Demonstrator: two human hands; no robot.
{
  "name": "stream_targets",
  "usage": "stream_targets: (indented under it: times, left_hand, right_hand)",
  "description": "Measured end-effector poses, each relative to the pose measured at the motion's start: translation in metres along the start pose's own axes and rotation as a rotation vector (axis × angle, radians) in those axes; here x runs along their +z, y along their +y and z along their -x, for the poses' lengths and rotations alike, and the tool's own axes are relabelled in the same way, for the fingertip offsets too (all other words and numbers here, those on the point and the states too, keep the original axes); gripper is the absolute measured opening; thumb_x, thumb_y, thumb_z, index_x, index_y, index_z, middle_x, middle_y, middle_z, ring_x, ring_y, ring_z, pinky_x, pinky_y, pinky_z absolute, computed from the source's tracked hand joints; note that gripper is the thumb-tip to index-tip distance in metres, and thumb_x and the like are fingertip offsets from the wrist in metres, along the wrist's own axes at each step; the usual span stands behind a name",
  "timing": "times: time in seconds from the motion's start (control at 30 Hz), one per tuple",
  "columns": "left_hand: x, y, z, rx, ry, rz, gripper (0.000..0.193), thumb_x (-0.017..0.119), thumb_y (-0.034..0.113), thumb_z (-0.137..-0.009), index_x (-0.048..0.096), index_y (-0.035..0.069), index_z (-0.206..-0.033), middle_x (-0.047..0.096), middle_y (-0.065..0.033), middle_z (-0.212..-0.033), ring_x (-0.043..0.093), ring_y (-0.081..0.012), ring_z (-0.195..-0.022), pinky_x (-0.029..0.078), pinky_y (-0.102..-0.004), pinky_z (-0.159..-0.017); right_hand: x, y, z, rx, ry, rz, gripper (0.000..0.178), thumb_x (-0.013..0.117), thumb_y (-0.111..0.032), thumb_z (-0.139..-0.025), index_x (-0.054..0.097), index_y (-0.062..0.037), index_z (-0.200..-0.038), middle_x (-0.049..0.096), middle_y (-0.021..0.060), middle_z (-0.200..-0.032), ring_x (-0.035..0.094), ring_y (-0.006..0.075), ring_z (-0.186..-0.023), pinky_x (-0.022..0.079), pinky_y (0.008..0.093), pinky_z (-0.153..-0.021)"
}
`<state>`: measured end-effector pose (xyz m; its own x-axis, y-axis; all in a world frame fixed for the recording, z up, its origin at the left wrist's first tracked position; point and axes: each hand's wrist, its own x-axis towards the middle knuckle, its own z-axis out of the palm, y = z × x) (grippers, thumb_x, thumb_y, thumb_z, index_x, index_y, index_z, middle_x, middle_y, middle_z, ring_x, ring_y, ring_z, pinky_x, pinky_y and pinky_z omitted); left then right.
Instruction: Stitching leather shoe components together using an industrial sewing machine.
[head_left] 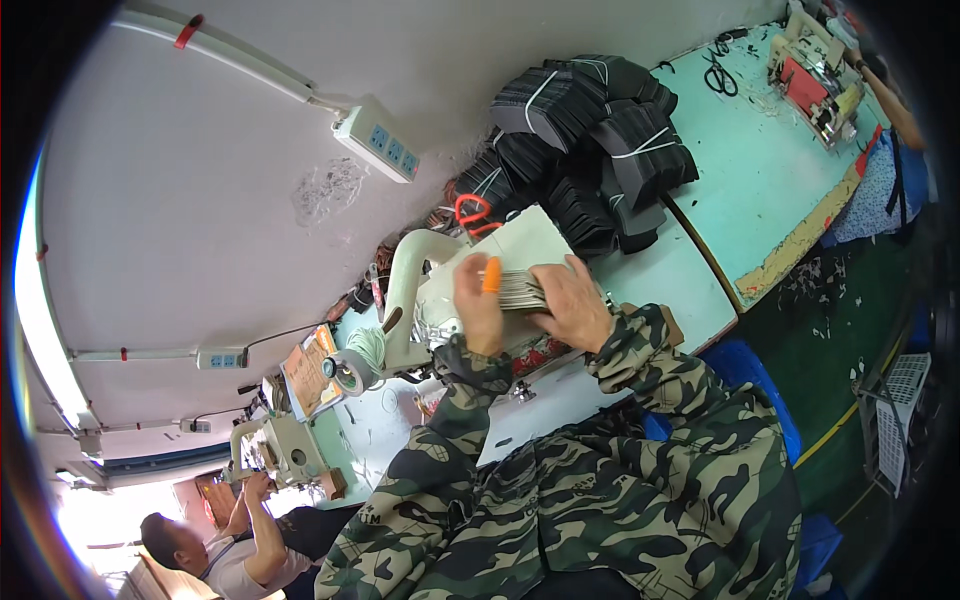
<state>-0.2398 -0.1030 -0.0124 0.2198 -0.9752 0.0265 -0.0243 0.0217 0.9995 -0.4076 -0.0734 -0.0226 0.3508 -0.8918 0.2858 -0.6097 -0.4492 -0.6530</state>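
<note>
My left hand and my right hand press in from both sides on a stack of thin, pale flat pieces. An orange finger cover sits on a finger of the left hand. The hands are slightly blurred, and the pieces' exact kind cannot be made out. Beneath and behind the stack lies a flat cream board or plate. Just left of my left hand stands a cream sewing machine, with a spool of pale green thread at its near end.
Tied bundles of black pads are piled beyond my hands, near orange-handled scissors. Black scissors lie on the far-right green table. A power strip hangs on the wall. Other people work at machines, lower left and upper right.
</note>
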Motion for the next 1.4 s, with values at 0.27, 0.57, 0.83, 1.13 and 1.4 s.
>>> stream_targets:
  times: [0.27, 0.57, 0.83, 1.13, 1.4]
  left_hand:
    - [0.001, 0.014, 0.026, 0.126, -0.257, -0.128, 0.016, 0.061, 0.004, -0.090, 0.064, -0.004, -0.104, 0.066, -0.0120, -0.099, 0.062, -0.0199, -0.089, 0.049, -0.0303, -0.081]
    - [-0.104, 0.050, 0.124, -0.043, -0.837, -0.444, 0.041, 0.068, 0.016, -0.088, 0.059, 0.000, -0.125, 0.062, -0.0129, -0.113, 0.059, -0.0237, -0.107, 0.045, -0.0320, -0.094]
    - [-0.209, -0.096, 0.187, -0.623, -0.574, -0.247, 0.031, 0.065, 0.021, -0.092, 0.065, -0.001, -0.114, 0.070, -0.0103, -0.097, 0.065, -0.0183, -0.083, 0.052, -0.0324, -0.073]
    - [-0.193, -0.071, 0.193, 0.006, -0.638, -0.952, 0.038, 0.076, 0.024, -0.077, 0.068, 0.004, -0.109, 0.069, -0.0224, -0.093, 0.067, -0.0395, -0.085, 0.052, -0.0422, -0.073]
    - [-0.198, -0.058, 0.189, -0.132, -0.565, -0.758, 0.030, 0.075, 0.013, -0.079, 0.066, -0.001, -0.105, 0.070, -0.0163, -0.089, 0.067, -0.0256, -0.080, 0.052, -0.0333, -0.073]
  right_hand:
    - [-0.012, -0.014, 0.013, 0.033, 0.198, -0.005, 0.095, 0.085, -0.026, -0.062, 0.035, -0.0025, -0.140, 0.051, 0.0139, -0.131, 0.048, 0.0338, -0.125, 0.026, 0.0602, -0.108]
    - [0.021, -0.062, 0.091, 0.182, -0.522, -0.798, 0.070, 0.076, -0.037, -0.079, 0.046, 0.0010, -0.130, 0.065, 0.0180, -0.110, 0.064, 0.0310, -0.097, 0.050, 0.0379, -0.085]
    - [0.190, -0.066, 0.138, 0.335, -0.781, -0.349, 0.052, 0.070, -0.040, -0.077, 0.064, -0.0010, -0.112, 0.066, 0.0194, -0.104, 0.063, 0.0353, -0.100, 0.050, 0.0441, -0.086]
    - [0.167, -0.092, 0.155, 0.398, -0.669, 0.030, 0.044, 0.068, -0.041, -0.077, 0.068, -0.0086, -0.106, 0.057, 0.0162, -0.109, 0.057, 0.0366, -0.102, 0.050, 0.0475, -0.085]
    - [0.128, -0.110, 0.146, 0.359, -0.574, 0.072, 0.049, 0.072, -0.039, -0.075, 0.065, -0.0075, -0.112, 0.057, 0.0144, -0.116, 0.055, 0.0357, -0.110, 0.047, 0.0518, -0.088]
